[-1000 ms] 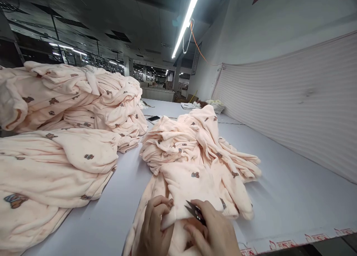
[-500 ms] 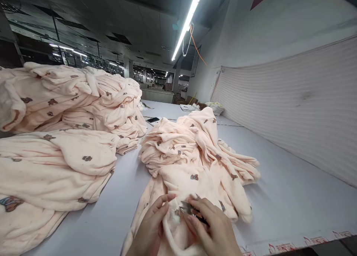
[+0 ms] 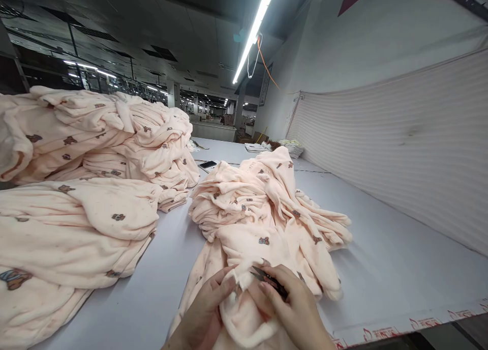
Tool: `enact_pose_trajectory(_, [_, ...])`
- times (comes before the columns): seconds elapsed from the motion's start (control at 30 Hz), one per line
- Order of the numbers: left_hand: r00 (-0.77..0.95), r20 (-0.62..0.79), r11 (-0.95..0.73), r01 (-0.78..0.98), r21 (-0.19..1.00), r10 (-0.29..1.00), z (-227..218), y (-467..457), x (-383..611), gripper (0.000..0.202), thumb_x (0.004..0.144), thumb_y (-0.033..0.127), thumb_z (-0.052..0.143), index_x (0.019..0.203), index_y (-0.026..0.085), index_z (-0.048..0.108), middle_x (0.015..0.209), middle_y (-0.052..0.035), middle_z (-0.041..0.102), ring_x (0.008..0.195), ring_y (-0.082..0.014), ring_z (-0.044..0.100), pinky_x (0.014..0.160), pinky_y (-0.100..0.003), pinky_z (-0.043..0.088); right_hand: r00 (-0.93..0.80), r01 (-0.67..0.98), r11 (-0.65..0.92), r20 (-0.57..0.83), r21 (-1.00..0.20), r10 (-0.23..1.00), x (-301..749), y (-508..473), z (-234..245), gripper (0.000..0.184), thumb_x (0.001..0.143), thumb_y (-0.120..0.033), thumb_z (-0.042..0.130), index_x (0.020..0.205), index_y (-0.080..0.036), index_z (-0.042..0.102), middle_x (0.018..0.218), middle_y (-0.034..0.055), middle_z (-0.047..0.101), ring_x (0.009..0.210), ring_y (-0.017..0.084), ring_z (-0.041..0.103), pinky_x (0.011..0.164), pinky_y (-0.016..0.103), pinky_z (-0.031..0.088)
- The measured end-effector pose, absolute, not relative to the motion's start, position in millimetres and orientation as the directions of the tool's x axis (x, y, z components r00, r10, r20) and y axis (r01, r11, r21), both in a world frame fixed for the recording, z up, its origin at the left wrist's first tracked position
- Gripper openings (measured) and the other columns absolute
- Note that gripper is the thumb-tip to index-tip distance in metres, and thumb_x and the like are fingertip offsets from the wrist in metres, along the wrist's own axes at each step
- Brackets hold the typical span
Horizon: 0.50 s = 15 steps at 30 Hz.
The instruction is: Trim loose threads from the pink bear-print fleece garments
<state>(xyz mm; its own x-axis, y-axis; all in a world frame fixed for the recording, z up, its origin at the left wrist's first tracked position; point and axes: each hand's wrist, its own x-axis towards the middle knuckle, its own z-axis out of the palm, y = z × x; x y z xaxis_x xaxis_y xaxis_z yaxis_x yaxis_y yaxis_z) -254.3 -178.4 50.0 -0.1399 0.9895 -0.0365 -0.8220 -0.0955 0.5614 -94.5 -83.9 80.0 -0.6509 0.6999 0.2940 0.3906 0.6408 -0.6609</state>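
Note:
A peach fleece garment (image 3: 249,245) with small brown prints lies in front of me at the near edge of the pale table (image 3: 381,248). My left hand (image 3: 204,314) pinches a fold of this garment. My right hand (image 3: 293,309) grips small metal thread snips (image 3: 267,278), blades pointing left at the pinched fold. Behind the garment rises a loose heap of the same garments (image 3: 263,197).
Tall stacks of folded peach garments (image 3: 84,187) fill the left side of the table. A dark phone (image 3: 208,164) lies further back. Papers and folded cloth (image 3: 290,146) sit at the far end. A ribbed pale cloth wall (image 3: 400,151) borders the right side.
Both hands have shifted slightly along the garment's edge. The fold between them is bunched up higher, and the snips now sit against it.

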Motion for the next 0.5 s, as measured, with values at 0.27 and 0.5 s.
enact_pose_trajectory(0.27, [-0.121,-0.129,-0.031,-0.837,0.546,0.984,50,-170,-263,0.031,0.089,0.020,0.052,0.118,0.017,0.062,0.115,-0.0093,0.070,0.118,-0.0247,0.056,0.107,-0.040,0.035,-0.553,0.209,0.504,0.323,-0.838,0.768,-107,-61,67,0.024,0.085,-0.037,0.061,0.103,-0.022,0.064,0.096,0.0050,0.069,0.090,0.022,0.062,0.079,0.030,0.047])
enact_pose_trajectory(0.5, [-0.070,-0.097,0.007,-0.773,0.634,0.993,52,-173,-263,0.050,0.087,0.015,0.056,0.136,0.019,0.045,0.119,-0.0111,0.067,0.114,-0.0260,0.059,0.106,-0.043,0.034,-0.471,0.087,0.403,0.319,-0.911,0.823,-119,-64,80,0.030,0.089,-0.044,0.052,0.071,-0.020,0.056,0.067,-0.0016,0.056,0.066,0.015,0.052,0.062,0.024,0.042])
